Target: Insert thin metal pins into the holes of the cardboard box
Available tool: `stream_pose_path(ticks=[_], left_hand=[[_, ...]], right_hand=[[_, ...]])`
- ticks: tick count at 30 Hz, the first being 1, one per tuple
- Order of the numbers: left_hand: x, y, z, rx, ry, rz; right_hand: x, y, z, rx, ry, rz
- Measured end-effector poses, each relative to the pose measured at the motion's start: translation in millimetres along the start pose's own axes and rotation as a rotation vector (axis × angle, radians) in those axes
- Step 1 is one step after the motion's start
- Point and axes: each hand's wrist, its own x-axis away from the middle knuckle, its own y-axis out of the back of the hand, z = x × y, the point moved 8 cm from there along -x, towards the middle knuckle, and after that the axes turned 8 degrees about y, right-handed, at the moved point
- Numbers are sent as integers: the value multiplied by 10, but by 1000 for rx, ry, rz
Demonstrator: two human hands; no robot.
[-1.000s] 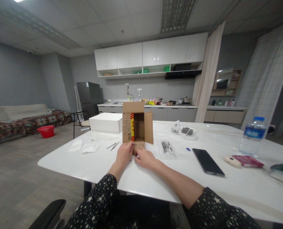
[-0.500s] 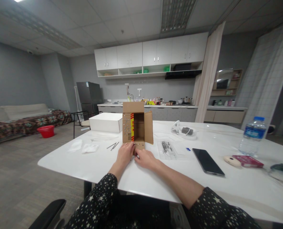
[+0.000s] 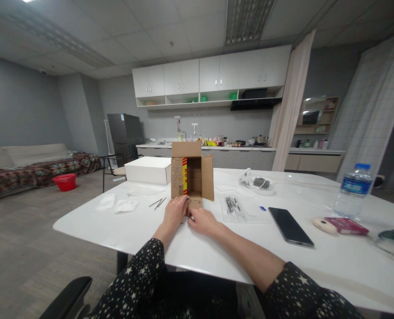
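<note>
Both hands sit mid-frame on the white desk (image 3: 124,230): left hand (image 3: 174,212) rests flat against the cardboard box (image 3: 192,177), right hand (image 3: 202,220) pinches something tiny, can't tell what. Box stands open just behind them, a white box (image 3: 148,170) further back left.

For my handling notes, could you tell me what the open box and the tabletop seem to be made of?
Open box: brown cardboard, matte, with folded flaps and printed red-yellow stripe. Tabletop: white and smooth with a slight sheen; laminate or painted board, cannot tell which.
</note>
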Motion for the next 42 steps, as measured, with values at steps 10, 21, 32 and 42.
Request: stream_pose_path(ticks=[10,21,32,42], left_hand=[[-91,-21,-62,-78,26,87],[-25,-60,-8,-1,20,-11],[2,-26,67,1,75,-34],[12,5,144,21,120,-47]], right_hand=[[-15,-16,-15,1,12,-17],[-2,3,-4,0,-2,6],[-3,-21,-11,19,4,1],[0,0,-1,21,1,0]])
